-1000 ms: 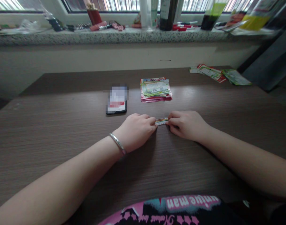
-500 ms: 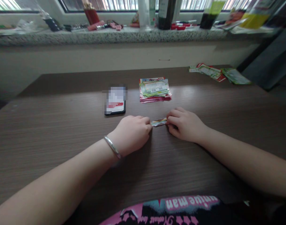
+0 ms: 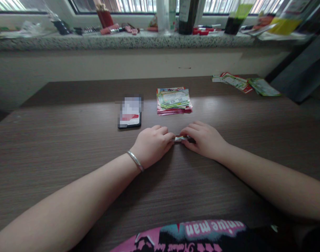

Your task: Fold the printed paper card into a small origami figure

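Observation:
Between my two hands, low over the brown table (image 3: 78, 140), is a narrow folded strip of printed paper (image 3: 179, 139). My left hand (image 3: 154, 145), with a silver bangle at the wrist, is closed on the strip's left end. At the right end, the fingers and thumb of my right hand (image 3: 201, 140) pinch it; much of the strip is hidden under the fingers. Beyond the hands lies a stack of colourful printed paper sheets (image 3: 174, 100), green on top and pink-red below. A phone (image 3: 130, 112) with a partly blurred lit screen lies to its left.
More printed papers (image 3: 237, 82) lie at the table's far right corner. Behind the table, a speckled stone windowsill (image 3: 139, 41) bears bottles, pens, a red holder (image 3: 104, 19) and small items. A dark grey object (image 3: 293, 66) stands beyond the right edge.
My hands have come closer together, and less of the strip shows between them. My left hand has shifted right and my right fingers have slid a little left along it.

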Action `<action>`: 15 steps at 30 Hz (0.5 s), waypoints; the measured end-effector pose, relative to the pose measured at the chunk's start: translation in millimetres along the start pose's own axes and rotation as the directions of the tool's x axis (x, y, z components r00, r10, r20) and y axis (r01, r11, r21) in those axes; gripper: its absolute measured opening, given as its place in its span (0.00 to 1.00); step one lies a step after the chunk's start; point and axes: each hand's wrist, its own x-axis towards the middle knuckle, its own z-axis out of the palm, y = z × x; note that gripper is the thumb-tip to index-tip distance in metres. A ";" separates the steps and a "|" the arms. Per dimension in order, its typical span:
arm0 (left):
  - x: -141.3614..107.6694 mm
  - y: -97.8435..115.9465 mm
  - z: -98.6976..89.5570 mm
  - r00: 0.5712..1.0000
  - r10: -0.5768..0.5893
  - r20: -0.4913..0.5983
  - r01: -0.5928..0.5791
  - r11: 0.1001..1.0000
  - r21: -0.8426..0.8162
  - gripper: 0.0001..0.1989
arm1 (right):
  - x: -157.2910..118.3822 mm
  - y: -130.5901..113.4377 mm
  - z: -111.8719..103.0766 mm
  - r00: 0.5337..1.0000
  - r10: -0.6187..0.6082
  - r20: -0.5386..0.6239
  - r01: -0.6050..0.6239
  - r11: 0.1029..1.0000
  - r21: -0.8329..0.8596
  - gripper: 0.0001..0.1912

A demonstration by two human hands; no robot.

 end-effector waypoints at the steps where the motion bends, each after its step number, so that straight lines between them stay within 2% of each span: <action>1: 0.4 -0.6 0.7 1.000 -0.004 -0.007 0.004 1.000 -0.018 0.12 | -0.5 0.1 0.5 1.000 -0.020 -0.002 0.020 1.000 -0.004 0.10; 6: 3.1 -3.4 4.9 1.000 0.010 -0.026 -0.013 0.995 -0.103 0.11 | -1.7 1.1 3.5 0.997 -0.082 -0.006 0.082 0.996 -0.027 0.12; 15: 5.4 -1.5 4.0 0.999 0.024 0.028 -0.022 0.996 -0.086 0.15 | 1.4 -3.4 1.2 0.995 -0.101 0.001 0.101 0.991 -0.085 0.14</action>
